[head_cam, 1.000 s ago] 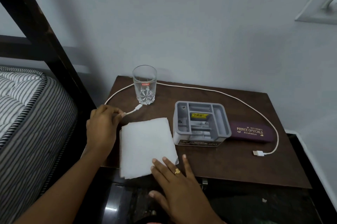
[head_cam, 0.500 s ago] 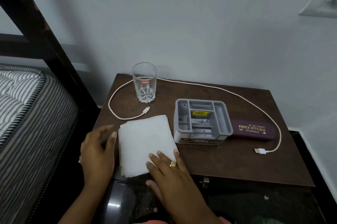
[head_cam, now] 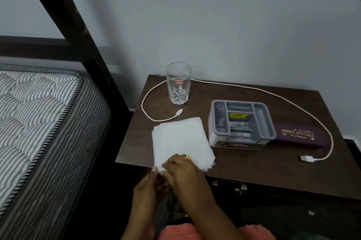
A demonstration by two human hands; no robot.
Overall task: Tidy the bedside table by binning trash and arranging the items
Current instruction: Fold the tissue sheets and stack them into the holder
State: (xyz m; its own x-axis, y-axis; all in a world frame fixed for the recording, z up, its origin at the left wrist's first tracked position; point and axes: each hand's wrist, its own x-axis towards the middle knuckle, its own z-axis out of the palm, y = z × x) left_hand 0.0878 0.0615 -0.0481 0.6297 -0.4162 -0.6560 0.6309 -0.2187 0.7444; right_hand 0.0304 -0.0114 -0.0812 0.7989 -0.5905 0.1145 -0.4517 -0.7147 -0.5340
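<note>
Mattress (head_cam: 39, 122) far left, striped, beside the table (head_cam: 254, 171), not part of the job. Cable (head_cam: 145, 106) next: thin, white, limp, loops from its small plug near the glass round the back edge to the USB plug at front right. Light and floppy, will trail if lifted by one end; best gathered into a coil, taken at a plug.

Left hand (head_cam: 148, 191) at the table's front edge, thumb up against the near corner of the papers (head_cam: 181, 142), fingers curled below; looks like it pinches that corner, but the right hand hides the contact so can't tell for sure. Papers: white stack, thin sheets, slightly fanned, lying flat front-left, near edge overhanging the table a little. Very light, soft, sheets will slide apart; take the whole stack at the overhanging edge, thumb on top, fingers under.

Right hand (head_cam: 183, 171), ring on a finger, lies on the same corner, fingers bent, pressing or gripping the sheets.

Glass (head_cam: 178, 83) upright at the back, clear, cut base, seems empty. Rigid, smooth, breakable; hold round the middle.

Organiser (head_cam: 242, 124), grey plastic, compartments, a yellow label inside, just right of the papers. Stiff, light, grab by the walls.

Case (head_cam: 298, 136), maroon, gold lettering, touching the organiser's right side. Hard shell probably, easy to pick up lengthwise.
</note>
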